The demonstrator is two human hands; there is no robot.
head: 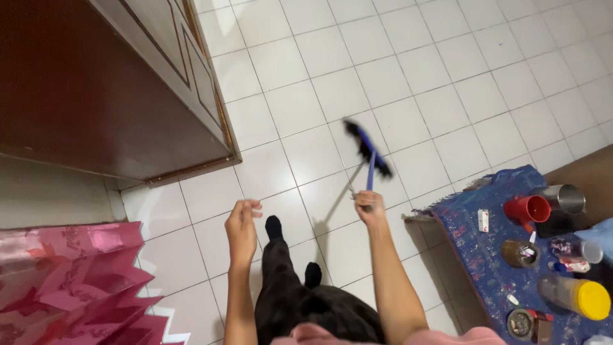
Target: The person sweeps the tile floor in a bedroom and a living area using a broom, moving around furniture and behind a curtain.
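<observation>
While the right hand (370,206) closes around the blue handle of a broom (368,153) at mid-frame, the arm reaches forward almost straight, and the dark bristle head, blurred, appears to sit on the white tiled floor (447,83) just above the hand. At centre left, the left hand (241,225) hangs empty with fingers loosely curled, forearm raised beside the dark-trousered legs. Open tile spreads across the upper right. A brown wooden door (96,83) fills the upper left, its lower edge close to the left hand. At lower right, a bench (466,223) under blue cloth carries a red cup (527,209), a steel cup (566,199) and a yellow-lidded jar (578,297).
</observation>
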